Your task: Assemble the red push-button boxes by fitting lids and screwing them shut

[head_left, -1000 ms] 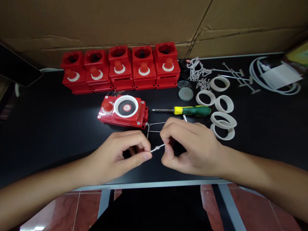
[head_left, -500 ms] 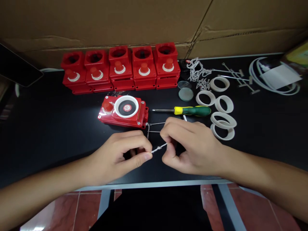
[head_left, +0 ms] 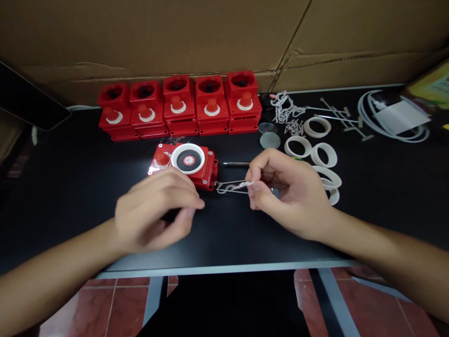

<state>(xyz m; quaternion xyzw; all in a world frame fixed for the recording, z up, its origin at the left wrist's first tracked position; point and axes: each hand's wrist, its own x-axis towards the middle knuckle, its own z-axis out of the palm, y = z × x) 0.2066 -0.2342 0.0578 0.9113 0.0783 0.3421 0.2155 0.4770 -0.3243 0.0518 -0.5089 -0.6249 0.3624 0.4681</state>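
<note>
My right hand (head_left: 287, 192) pinches the end of a thin white cord (head_left: 233, 188) between thumb and forefinger. The cord runs left to the corner of a red box (head_left: 206, 175) with a red button and a white ring around a dark round face. Thin metal rods (head_left: 229, 182) lie beside the cord, partly behind my right hand. My left hand (head_left: 159, 210), slightly blurred, is in front of the red box and covers its lower left part. Its fingers are curled with the thumb against them, and nothing shows in them.
A screwdriver (head_left: 236, 164) lies behind my right hand, its handle mostly hidden. Several similar red boxes (head_left: 212, 124) stand along the back. On the right are white rings (head_left: 317, 127), clear discs (head_left: 270, 140), screws (head_left: 293, 127), knotted cord (head_left: 282, 107), small metal hammers (head_left: 345, 117) and a coiled cable (head_left: 366, 117).
My left hand has let go of the cord and moved left. My right hand has moved up and away from me, taking the cord's end towards the rods.
</note>
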